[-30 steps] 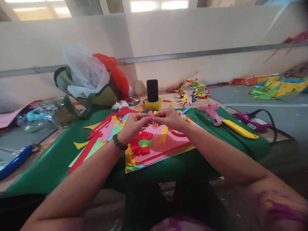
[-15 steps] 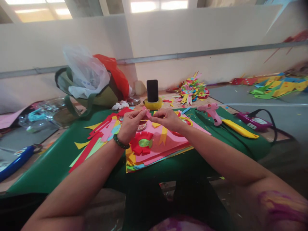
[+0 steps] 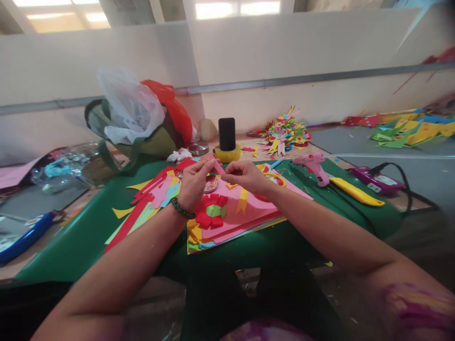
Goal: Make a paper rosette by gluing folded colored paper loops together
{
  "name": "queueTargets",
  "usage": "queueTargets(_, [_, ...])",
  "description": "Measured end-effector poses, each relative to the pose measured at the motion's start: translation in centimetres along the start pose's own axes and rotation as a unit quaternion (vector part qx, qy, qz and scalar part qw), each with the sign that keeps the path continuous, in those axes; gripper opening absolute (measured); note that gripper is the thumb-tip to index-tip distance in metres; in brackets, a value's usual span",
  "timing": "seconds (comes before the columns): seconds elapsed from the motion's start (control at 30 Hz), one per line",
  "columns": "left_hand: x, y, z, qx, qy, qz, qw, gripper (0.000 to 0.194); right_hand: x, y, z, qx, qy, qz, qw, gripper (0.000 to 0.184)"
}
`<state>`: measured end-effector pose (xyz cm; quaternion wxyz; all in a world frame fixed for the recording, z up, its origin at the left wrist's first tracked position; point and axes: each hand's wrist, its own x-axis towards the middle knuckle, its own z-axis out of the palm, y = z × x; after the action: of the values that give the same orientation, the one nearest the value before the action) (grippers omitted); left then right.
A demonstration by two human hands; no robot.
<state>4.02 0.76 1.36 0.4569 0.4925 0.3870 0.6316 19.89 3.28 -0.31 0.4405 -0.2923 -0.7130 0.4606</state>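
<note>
A small pink paper strip (image 3: pixel 217 166) is pinched between the thumb and fingers of my left hand (image 3: pixel 193 183), which has a dark green bead bracelet at its wrist. Close by on the right, my right hand (image 3: pixel 246 175) has its fingers curled and pinched together near the strip's end; what they hold, if anything, is too small to make out. Below the hands lies a red paper flower with a green centre (image 3: pixel 212 211). It rests on pink paper sheets (image 3: pixel 231 226), beside a forked yellow paper ribbon (image 3: pixel 242 201). A round patterned piece (image 3: pixel 211 184) shows just under the left fingers.
A pink glue gun (image 3: pixel 313 166) and a yellow-handled cutter (image 3: pixel 357 192) lie to the right. Paper strips (image 3: pixel 130 225) spread out at left. Behind stand a phone (image 3: pixel 226 134) on a yellow tape roll (image 3: pixel 227 154), a stuffed bag (image 3: pixel 142 142) and piled paper rosettes (image 3: pixel 287 132).
The pink strip now shows longer and straighter from my left fingers. My right fingers have curled in more, and their tips sit slightly lower beside the strip. The view has shifted slightly.
</note>
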Motion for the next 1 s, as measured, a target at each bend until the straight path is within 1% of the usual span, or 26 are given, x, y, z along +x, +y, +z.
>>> queueTargets(0.07, [0.0, -0.1, 0.1, 0.001, 0.001, 0.005, 1.0, 0.036, 0.1, 0.3, 0.2, 0.005, 0.025, 0.011, 1.0, 0.026])
queueTargets(0.13, [-0.1, 0.0, 0.1, 0.001, 0.003, 0.007, 1.0, 0.037, 0.1, 0.4, 0.5, 0.032, 0.035, 0.039, 0.998, 0.025])
queueTargets(0.23, [-0.1, 0.1, 0.2, -0.005, 0.005, 0.015, 1.0, 0.039, 0.0, 0.0, 0.6, 0.054, 0.029, 0.072, 0.996, 0.034])
queueTargets(0.3, [-0.2, 0.2, 0.2, -0.004, -0.003, 0.018, 1.0, 0.038, -0.1, -0.3, 0.5, 0.059, 0.035, 0.07, 0.995, 0.038])
queueTargets(0.47, [-0.4, 0.3, 0.1, 0.025, -0.011, 0.018, 0.999, 0.032, -0.2, -0.3, 0.1, 0.073, 0.046, 0.058, 0.995, 0.036])
queueTargets(0.67, [-0.2, -0.2, 0.0, -0.006, 0.0, -0.014, 1.0, 0.031, -0.1, 0.2, 0.4, 0.016, 0.076, 0.034, 0.996, 0.029])
queueTargets(0.77, [-0.1, -0.2, 0.1, -0.006, -0.002, -0.007, 1.0, 0.032, -0.2, -0.2, 0.5, 0.013, 0.064, 0.035, 0.997, 0.032])
queueTargets(0.87, [-0.3, 0.0, 0.3, 0.023, -0.012, 0.001, 1.0, 0.032, -0.3, -0.6, 0.4, 0.04, 0.028, 0.046, 0.998, 0.033])
queueTargets(0.93, [-0.6, 0.1, 0.4, 0.042, -0.013, -0.006, 0.999, 0.033, -0.3, -0.7, 0.3, 0.05, 0.014, 0.054, 0.997, 0.032])
queueTargets(1.0, [-0.7, 0.2, 0.4, 0.05, -0.01, -0.023, 0.998, 0.032, -0.4, -0.7, 0.2, 0.05, 0.014, 0.058, 0.997, 0.036])
